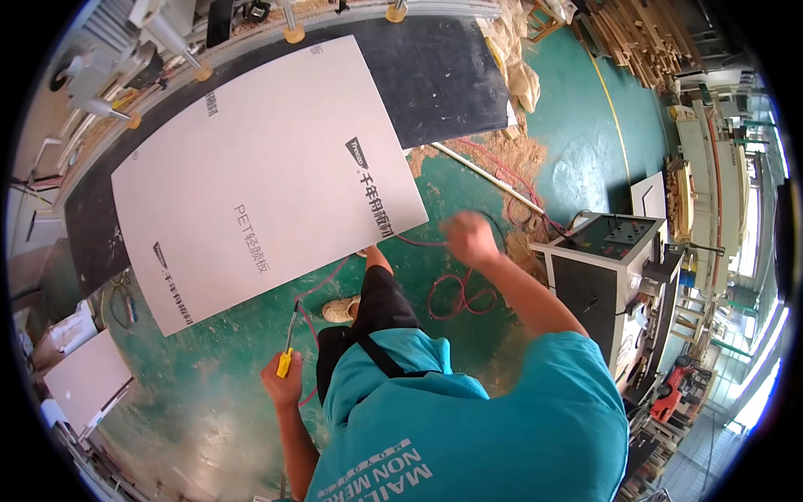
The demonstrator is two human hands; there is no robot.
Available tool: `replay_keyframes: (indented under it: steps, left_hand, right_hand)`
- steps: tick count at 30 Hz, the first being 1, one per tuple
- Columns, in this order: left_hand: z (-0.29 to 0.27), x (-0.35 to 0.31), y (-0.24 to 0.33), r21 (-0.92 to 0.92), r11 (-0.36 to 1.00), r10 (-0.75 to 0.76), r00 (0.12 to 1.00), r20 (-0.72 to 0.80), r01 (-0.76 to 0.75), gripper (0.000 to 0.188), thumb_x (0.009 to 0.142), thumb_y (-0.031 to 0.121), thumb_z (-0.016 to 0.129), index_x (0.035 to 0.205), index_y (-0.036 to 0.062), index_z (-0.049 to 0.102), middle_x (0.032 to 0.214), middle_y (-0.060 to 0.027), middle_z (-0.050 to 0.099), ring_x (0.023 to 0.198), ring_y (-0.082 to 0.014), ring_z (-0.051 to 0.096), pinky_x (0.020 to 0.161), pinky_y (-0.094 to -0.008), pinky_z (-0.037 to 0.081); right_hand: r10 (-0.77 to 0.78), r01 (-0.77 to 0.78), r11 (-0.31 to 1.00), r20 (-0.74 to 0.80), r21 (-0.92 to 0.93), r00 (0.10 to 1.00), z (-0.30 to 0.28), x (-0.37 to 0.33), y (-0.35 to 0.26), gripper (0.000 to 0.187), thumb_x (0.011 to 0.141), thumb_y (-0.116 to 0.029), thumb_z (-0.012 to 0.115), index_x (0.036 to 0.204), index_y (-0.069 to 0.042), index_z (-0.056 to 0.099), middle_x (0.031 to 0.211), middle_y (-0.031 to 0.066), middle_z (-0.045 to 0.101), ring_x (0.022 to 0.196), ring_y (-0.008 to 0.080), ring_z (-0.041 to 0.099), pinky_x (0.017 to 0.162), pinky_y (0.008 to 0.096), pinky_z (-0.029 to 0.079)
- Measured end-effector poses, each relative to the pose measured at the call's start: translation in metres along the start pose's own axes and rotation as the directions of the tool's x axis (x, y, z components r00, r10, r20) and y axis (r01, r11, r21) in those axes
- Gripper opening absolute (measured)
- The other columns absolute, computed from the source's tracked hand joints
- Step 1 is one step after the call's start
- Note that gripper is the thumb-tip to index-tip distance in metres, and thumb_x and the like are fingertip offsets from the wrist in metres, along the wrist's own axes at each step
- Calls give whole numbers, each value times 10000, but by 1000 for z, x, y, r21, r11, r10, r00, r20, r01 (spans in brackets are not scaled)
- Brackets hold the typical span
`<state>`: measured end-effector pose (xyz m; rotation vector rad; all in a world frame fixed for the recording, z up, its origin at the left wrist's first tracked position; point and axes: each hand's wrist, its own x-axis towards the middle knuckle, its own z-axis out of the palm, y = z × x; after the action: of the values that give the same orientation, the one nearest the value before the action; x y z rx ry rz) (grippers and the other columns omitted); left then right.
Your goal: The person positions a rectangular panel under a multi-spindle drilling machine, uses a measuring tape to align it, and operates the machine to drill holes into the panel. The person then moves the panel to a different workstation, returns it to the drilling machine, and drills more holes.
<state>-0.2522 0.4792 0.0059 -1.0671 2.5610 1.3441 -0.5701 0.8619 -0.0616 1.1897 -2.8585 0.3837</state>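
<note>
My left hand is closed around a yellow-handled tool with a thin metal shaft pointing up and away from me. Whether it is a screwdriver or an air nozzle I cannot make out. My right hand is raised just off the near right corner of a large white board. Motion blurs its fingers, and nothing plainly shows in it. The board, printed with dark lettering, lies flat on a dark machine table, its near edge overhanging toward me.
Metal rods with round wooden-coloured feet line the table's far side. Red hose loops across the green floor near sawdust and a pale pole. A control cabinet stands to the right. Smaller white panels rest at the lower left.
</note>
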Motion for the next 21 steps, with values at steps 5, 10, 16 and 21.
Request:
replay_keyframes:
  steps: [5, 10, 16, 21]
  left_hand:
    - [-35, -11, -1, 67, 995, 69, 998, -7, -68, 266, 838, 253, 731, 789, 4, 650, 604, -123, 576, 533, -263, 564, 543, -381, 446]
    - [-47, -6, -9, -17, 999, 31, 999, 18, -30, 286, 846, 286, 721, 786, 12, 666, 639, -133, 619, 562, -261, 605, 554, -375, 456]
    - [-58, 17, -37, -10, 998, 57, 991, 119, -56, 301, 847, 306, 716, 766, 21, 668, 612, -123, 602, 545, -258, 591, 546, -369, 452]
    - [-94, 60, 6, 64, 998, -3, 987, 162, -7, 303, 821, 303, 749, 761, 17, 668, 585, -93, 572, 531, -175, 560, 537, -341, 446]
  right_hand:
    - [9, -8, 1000, -83, 23, 997, 14, 72, -7, 92, 766, -91, 609, 847, -116, 645, 806, 58, 598, 773, 290, 613, 660, 409, 523]
    - [165, -162, 982, -31, 93, 986, 25, 31, -61, 85, 808, -100, 603, 873, -119, 653, 853, 66, 623, 849, 284, 643, 684, 415, 533]
    - [568, -576, 817, -223, 35, 792, 30, 39, -86, 139, 825, -97, 606, 937, -113, 686, 836, 65, 616, 800, 275, 646, 670, 391, 536]
    - [595, -568, 804, -256, 175, 762, 38, 52, -109, 154, 840, -106, 609, 951, -116, 715, 815, 90, 616, 736, 314, 642, 652, 410, 536]
